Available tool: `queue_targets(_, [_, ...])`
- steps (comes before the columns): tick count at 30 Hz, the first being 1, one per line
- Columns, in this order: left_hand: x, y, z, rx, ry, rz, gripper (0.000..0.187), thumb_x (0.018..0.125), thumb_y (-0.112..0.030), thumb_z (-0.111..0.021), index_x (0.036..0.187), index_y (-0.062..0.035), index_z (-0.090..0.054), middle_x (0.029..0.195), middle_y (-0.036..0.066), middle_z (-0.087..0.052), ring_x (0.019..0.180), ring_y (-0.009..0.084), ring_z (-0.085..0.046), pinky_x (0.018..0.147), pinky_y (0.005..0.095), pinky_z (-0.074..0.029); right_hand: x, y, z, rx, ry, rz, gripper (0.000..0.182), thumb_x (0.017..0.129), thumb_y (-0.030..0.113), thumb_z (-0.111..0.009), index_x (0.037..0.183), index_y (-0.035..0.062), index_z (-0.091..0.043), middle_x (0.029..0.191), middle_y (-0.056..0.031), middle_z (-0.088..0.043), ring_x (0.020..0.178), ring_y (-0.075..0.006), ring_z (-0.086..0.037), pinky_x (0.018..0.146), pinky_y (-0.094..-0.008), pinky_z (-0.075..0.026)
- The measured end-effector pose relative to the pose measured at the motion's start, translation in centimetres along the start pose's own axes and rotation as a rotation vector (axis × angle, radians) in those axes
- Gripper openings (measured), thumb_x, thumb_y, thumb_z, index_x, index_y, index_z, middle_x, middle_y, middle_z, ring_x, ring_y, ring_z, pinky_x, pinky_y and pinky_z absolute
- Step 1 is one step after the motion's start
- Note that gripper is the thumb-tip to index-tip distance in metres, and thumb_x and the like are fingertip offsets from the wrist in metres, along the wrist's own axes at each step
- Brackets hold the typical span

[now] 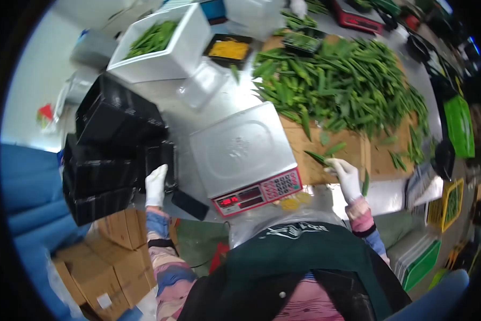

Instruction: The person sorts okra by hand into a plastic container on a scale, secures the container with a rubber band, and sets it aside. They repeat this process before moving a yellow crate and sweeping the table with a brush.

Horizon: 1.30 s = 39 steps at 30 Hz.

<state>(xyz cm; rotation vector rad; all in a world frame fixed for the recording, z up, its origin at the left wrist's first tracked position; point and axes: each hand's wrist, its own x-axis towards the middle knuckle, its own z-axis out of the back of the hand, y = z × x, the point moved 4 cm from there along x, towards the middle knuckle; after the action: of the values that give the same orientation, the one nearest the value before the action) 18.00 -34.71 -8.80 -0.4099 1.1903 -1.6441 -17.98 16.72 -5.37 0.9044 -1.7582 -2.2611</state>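
Note:
My left hand (156,185), in a white glove, is closed at the near edge of a small black plastic tray (168,160), beside taller stacks of black trays (104,171). My right hand (345,178), gloved in white too, pinches green okra pods (317,157) by one end, low over the cardboard (352,152). Beyond it spreads a large heap of okra (347,85). Between my hands stands a digital scale (243,150) with a bare metal pan and a lit red display.
A white foam box (189,45) with green pods stands at the back left, near a black tray of yellow rubber bands (228,50) and a clear plastic container (202,85). A dark phone-like slab (190,205) lies by the table's front edge. Another red scale (358,18) is farther back.

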Motion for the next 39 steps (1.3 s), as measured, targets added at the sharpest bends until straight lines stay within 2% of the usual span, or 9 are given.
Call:
queue_targets(9, [1.2, 0.8, 1.0, -0.254, 0.123, 0.153, 0.032, 0.093, -0.013, -0.072, 0.119, 0.0049, -0.068, 0.112, 0.01, -0.071, 0.102, 0.0161, -0.066, 0.094, 0.0304, -0.051, -3.4, -3.5, 1.3, -0.59, 0.015, -0.13, 0.032, 0.098, 0.035, -0.062, 0.113, 0.01, -0.074, 0.098, -0.0097, -0.076, 0.087, -0.0194, -0.071, 0.083, -0.0306, -0.054])
queue_targets(15, [0.5, 0.1, 0.9, -0.216, 0.031, 0.094, 0.031, 0.09, -0.011, -0.075, 0.116, 0.0048, -0.069, 0.112, 0.012, -0.071, 0.102, 0.0186, -0.066, 0.095, 0.0305, -0.05, -4.6, -15.5, 4.4, -0.326, -0.058, -0.151, 0.027, 0.098, 0.029, -0.063, 0.11, 0.0079, -0.075, 0.093, -0.0071, -0.076, 0.084, -0.0157, -0.07, 0.08, -0.0301, -0.054])
queue_targets(17, [2.2, 2.6, 2.1, -0.229, -0.049, 0.055, 0.03, 0.09, -0.01, -0.074, 0.115, 0.0053, -0.07, 0.111, 0.012, -0.072, 0.101, 0.0189, -0.066, 0.094, 0.0306, -0.051, -4.8, -15.0, 4.7, -0.244, -0.042, -0.172, 0.024, 0.101, 0.017, -0.061, 0.111, -0.0021, -0.072, 0.096, -0.0051, -0.074, 0.076, -0.0094, -0.064, 0.076, -0.026, -0.053])
queue_targets(22, [0.1, -1.0, 1.6, 0.163, -0.506, -0.215, 0.02, 0.093, -0.017, -0.071, 0.098, 0.0022, -0.07, 0.097, 0.007, -0.071, 0.084, 0.017, -0.062, 0.08, 0.0332, -0.05, -3.8, -12.2, 4.7, -0.468, -0.243, 0.103, 0.021, 0.095, 0.02, -0.065, 0.11, 0.0081, -0.074, 0.094, -0.0059, -0.073, 0.084, -0.0215, -0.067, 0.081, -0.0332, -0.053])
queue_targets(26, [-8.5, -12.9, -5.0, 0.464, -0.737, -0.568, 0.021, 0.091, -0.018, -0.075, 0.092, 0.001, -0.068, 0.084, 0.007, -0.064, 0.076, 0.0171, -0.057, 0.074, 0.0341, -0.047, -2.0, -7.0, 3.3, -0.841, -0.334, 0.309, 0.026, 0.089, 0.022, -0.068, 0.114, 0.0144, -0.071, 0.107, -0.0064, -0.068, 0.099, -0.0305, -0.064, 0.087, -0.0403, -0.052])
queue_targets(31, [-13.9, -17.7, -15.5, 0.372, -0.095, -0.744, 0.015, 0.078, 0.0, -0.079, 0.091, -0.0021, -0.072, 0.089, 0.009, -0.066, 0.083, 0.0237, -0.064, 0.08, 0.0329, -0.051, 2.7, -8.4, 2.3, -1.032, -0.268, 0.273, 0.032, 0.086, 0.019, -0.072, 0.117, 0.0098, -0.071, 0.104, -0.0094, -0.068, 0.098, -0.0259, -0.063, 0.088, -0.0382, -0.048])
queue_targets(34, [-16.4, -17.4, -18.7, 0.543, 0.127, -0.922, 0.028, 0.073, -0.004, -0.083, 0.099, -0.0052, -0.073, 0.097, 0.01, -0.068, 0.089, 0.0245, -0.064, 0.084, 0.0359, -0.052, 3.5, -12.0, 4.4, -0.445, -0.204, 0.039, 0.028, 0.091, 0.022, -0.07, 0.116, 0.0087, -0.071, 0.101, -0.0108, -0.072, 0.091, -0.0251, -0.066, 0.08, -0.0362, -0.051])
queue_targets(36, [-18.8, -20.2, -20.0, 0.58, 0.083, -0.921, 0.041, 0.071, -0.006, -0.084, 0.11, -0.0072, -0.072, 0.103, 0.01, -0.068, 0.095, 0.0261, -0.064, 0.09, 0.037, -0.051, 0.8, -7.4, 4.7, 0.091, -0.049, -0.239, 0.03, 0.096, 0.025, -0.068, 0.115, 0.002, -0.071, 0.096, -0.0008, -0.07, 0.082, -0.0087, -0.058, 0.075, -0.0258, -0.048])
queue_targets(39, [-20.2, -21.4, -21.4, 0.328, 0.235, -0.845, 0.04, 0.081, 0.001, -0.076, 0.119, -0.0029, -0.068, 0.113, 0.012, -0.068, 0.104, 0.024, -0.065, 0.097, 0.0344, -0.05, -1.5, -7.1, 4.9, 0.545, 0.115, -0.177, 0.029, 0.099, 0.02, -0.064, 0.118, -0.0016, -0.068, 0.101, -0.0065, -0.07, 0.079, -0.0114, -0.06, 0.073, -0.0262, -0.049])
